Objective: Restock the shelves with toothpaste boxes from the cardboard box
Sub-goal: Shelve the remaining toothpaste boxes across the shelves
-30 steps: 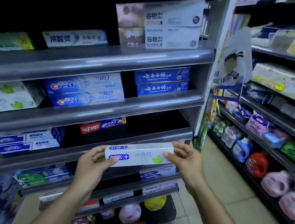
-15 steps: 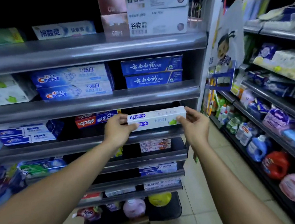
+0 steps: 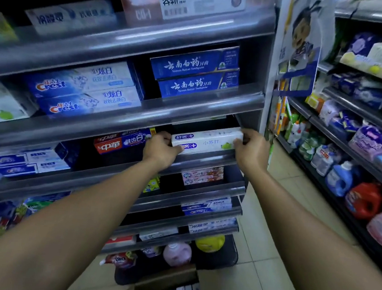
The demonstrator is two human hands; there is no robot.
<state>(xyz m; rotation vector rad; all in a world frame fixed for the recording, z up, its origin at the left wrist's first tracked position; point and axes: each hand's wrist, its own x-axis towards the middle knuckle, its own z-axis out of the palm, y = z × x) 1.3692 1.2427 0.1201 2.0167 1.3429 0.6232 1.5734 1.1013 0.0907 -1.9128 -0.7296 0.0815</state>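
A white toothpaste box (image 3: 208, 140) with a purple logo and a green mark lies lengthwise at the right end of the third shelf (image 3: 115, 161), above its front lip. My left hand (image 3: 161, 148) grips the box's left end and my right hand (image 3: 250, 147) pinches its right end. Both arms reach forward from below. The cardboard box (image 3: 167, 285) stands on the floor at the bottom, with several white toothpaste boxes upright inside it.
A red and blue toothpaste box (image 3: 121, 142) lies just left of my left hand. Blue boxes (image 3: 196, 71) and Crest boxes (image 3: 84, 90) fill the shelf above. Lower shelves hold more boxes. Detergent bottles (image 3: 340, 177) line the shelving on the right across a tiled aisle.
Both hands have raised the white box from waist height and carried it forward into the right end of the third shelf. The view has moved closer to the shelves.
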